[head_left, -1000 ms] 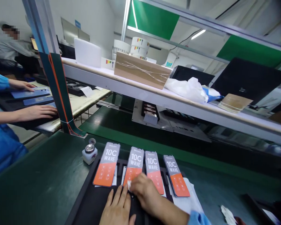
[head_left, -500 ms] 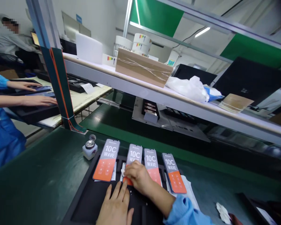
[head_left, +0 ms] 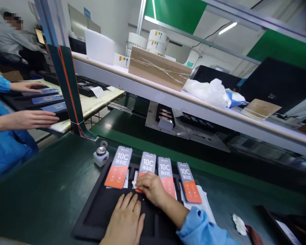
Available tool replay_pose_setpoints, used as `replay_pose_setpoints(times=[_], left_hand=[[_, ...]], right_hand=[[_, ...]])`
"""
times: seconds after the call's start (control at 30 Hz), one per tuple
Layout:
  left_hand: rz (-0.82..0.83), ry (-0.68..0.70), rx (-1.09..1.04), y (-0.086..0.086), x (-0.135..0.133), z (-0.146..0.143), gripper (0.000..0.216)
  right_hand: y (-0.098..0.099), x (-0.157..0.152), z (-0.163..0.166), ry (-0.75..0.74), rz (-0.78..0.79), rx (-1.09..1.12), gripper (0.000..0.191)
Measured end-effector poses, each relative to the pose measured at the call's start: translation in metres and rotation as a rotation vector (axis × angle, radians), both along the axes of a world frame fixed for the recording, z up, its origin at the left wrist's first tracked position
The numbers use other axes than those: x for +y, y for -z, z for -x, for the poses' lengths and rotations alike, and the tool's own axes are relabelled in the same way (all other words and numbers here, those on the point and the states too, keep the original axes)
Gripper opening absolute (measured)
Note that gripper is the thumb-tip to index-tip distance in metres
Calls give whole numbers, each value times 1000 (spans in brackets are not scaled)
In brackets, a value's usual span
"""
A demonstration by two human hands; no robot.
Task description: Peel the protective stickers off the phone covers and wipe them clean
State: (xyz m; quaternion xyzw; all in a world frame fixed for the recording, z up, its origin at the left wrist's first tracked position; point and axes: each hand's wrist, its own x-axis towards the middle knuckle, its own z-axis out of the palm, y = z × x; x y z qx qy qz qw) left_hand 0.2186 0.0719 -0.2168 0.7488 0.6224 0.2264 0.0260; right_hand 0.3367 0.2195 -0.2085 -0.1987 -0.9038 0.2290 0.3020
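Note:
Several smartphones lie in a row on a black foam tray (head_left: 91,221), their grey and orange screens reading "10C WAVE". My right hand (head_left: 153,189) pinches a small white wipe (head_left: 134,184) against the lower left part of the second phone (head_left: 148,162). Part of that phone is hidden beneath my fingers. Palm down, my left hand (head_left: 126,216) rests on the tray just below it, fingers stretched out. To the left is the first phone (head_left: 118,167); the third phone (head_left: 165,173) and the rightmost phone (head_left: 189,182) lie beyond my right hand.
A dispenser bottle (head_left: 101,156) with its lid up stands at the tray's upper left corner. A crumpled tissue (head_left: 239,224) lies on the green bench at right. Overhead runs a shelf (head_left: 112,73) carrying a cardboard box (head_left: 159,69). At left are a co-worker's hands (head_left: 30,119) over phones.
The view has shifted slightly, so the bench sits higher in it. My right hand stays at the second phone with the wipe. A co-worker's hands have drawn back from their phones.

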Motion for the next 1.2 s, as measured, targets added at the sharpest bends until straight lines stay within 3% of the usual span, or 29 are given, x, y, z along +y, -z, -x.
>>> replay_pose_setpoints(times=[0.1,0.2,0.37,0.47,0.57,0.77,0.87,0.97,1.03,1.13,1.2], left_hand=[[-144,-44,-139,0,-8,0,28],[-179,-76,-219,-3,-14,12,28],[-288,-260,37,10,-20,54,27],[-214,-281,165,20,-20,68,36],[-125,-254,186,22,-19,73,38],[-96,-203,173,19,-19,78,38],[-120,-186,205,24,-18,81,38],[-136,-157,232,28,-16,82,40],[-134,-153,239,30,-16,82,41],[-135,-172,241,29,-16,82,39],[-147,-172,229,28,-17,81,38]], right_hand=[[4,-24,-13,-56,-7,6,20],[2,-32,-23,-87,9,-15,21],[-9,-36,-10,2,167,91,14],[-6,-41,25,-45,54,94,19],[-1,-24,62,-85,-116,-36,25],[-20,68,105,265,-149,-30,20],[-12,50,98,200,-149,-18,21],[2,7,80,-41,-156,-63,19],[1,2,77,-158,-167,-57,20],[-13,33,95,67,-159,-35,23],[-19,46,108,128,-157,0,24]])
